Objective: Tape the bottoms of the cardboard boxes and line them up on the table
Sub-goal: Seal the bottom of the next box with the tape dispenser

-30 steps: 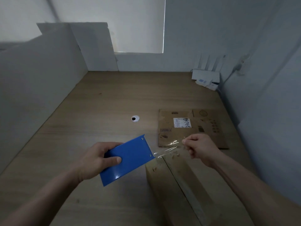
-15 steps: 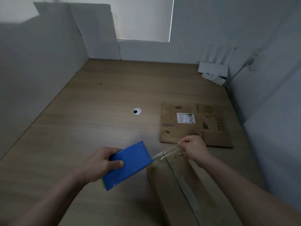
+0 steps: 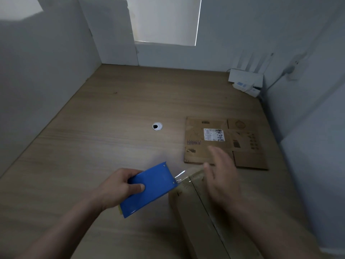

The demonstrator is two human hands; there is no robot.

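While the left hand [image 3: 119, 189] grips the blue tape dispenser [image 3: 149, 189] just left of the upturned box's far end, I see that the right hand [image 3: 222, 176] has let go of the clear tape [image 3: 180, 175]. Half a second ago it pinched the free end. Now its fingers are spread and loose, blurred by motion, above the far end of the box.

The cardboard box [image 3: 201, 212] stands at the near right of the table [image 3: 112, 128], bottom flaps up, with the centre seam running away from me. A short strip of tape stretches from the dispenser's mouth to the far end of that seam. It seems stuck down there, though glare keeps me from being sure.

I judge the tape end anchored but the seam not yet sealed — the dispenser would next be drawn along it toward the near edge. A second box [image 3: 214, 143] lies flattened just beyond, by the right edge, untaped. A router [image 3: 244, 79] sits in the far right corner.
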